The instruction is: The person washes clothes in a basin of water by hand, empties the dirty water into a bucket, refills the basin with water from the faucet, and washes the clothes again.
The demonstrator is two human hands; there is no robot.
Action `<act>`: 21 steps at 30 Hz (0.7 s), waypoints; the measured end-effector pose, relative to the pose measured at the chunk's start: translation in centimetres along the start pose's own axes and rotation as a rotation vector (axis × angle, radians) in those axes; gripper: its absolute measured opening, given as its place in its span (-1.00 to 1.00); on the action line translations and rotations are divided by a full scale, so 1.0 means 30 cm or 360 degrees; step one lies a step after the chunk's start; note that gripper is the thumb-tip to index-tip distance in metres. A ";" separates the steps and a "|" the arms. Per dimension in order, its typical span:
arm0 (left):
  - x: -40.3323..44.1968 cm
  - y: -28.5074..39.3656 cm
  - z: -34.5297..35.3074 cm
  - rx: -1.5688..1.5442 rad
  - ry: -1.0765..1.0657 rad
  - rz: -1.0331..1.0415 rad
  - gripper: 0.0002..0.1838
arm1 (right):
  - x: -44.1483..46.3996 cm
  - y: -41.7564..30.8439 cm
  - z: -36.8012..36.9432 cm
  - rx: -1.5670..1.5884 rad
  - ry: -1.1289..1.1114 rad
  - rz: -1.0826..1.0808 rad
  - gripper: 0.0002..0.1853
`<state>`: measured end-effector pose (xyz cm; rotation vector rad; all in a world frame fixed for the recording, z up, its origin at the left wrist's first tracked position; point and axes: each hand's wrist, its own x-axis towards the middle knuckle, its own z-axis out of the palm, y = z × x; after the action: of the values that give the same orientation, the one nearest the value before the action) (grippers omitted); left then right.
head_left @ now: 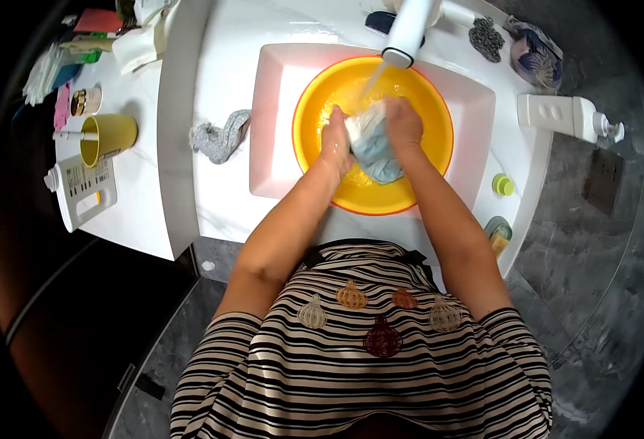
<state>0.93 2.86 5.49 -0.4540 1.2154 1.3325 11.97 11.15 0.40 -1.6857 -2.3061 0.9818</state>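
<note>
A yellow basin (433,164) with an orange rim stands in the pale sink (477,139). Water runs into it from a white faucet (407,33). Between my hands is a wet cloth (375,150), light blue with a whitish part. My left hand (336,140) is at the cloth's left side, its fingers bent against the edge. On the right, my right hand (402,123) is closed on the cloth's upper part, slightly blurred.
A grey cloth (221,137) lies left of the sink. Farther left are a yellow cup (119,135) and a white jug (107,190). To the right are a white pump bottle (556,115), a green cap (503,184) and a metal scrubber (487,39).
</note>
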 end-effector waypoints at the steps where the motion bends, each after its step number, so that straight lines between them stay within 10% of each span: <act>1: 0.047 0.004 -0.035 -0.0016 0.0008 0.0004 -0.54 | -0.003 0.012 -0.011 0.0230 0.0188 0.0213 -0.59; 3: 0.182 -0.037 -0.144 0.0737 0.0009 0.0864 -0.52 | -0.032 0.039 0.017 0.0464 0.0389 0.0450 -0.57; 5: 0.199 -0.083 -0.194 0.2139 0.0434 0.1475 -0.54 | -0.078 0.103 0.104 0.0002 0.0194 -0.0144 -0.53; 9: 0.195 -0.112 -0.201 0.2936 0.0171 0.1348 -0.55 | -0.097 0.107 0.040 -0.0020 -0.0583 -0.0417 -0.49; 12: 0.263 -0.098 -0.186 0.1797 -0.0054 0.0962 -0.56 | -0.057 0.124 0.083 0.0316 0.0087 0.0219 -0.52; 16: 0.183 -0.007 -0.116 -0.0128 -0.0137 -0.0084 -0.46 | -0.149 -0.033 0.110 0.0814 -0.0225 -0.0008 -0.66; 20: 0.227 -0.005 -0.190 -0.0184 -0.0391 -0.0283 -0.43 | -0.317 -0.255 -0.009 0.0583 -0.0288 -0.0471 -0.75; 21: 0.318 -0.045 -0.249 -0.0437 -0.1130 -0.0564 -0.45 | -0.327 -0.274 -0.012 0.0457 -0.0250 -0.0594 -0.77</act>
<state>-2.86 0.87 -5.93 -0.3229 0.3476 1.1992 9.11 1.21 7.94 -1.0568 -2.3141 1.3153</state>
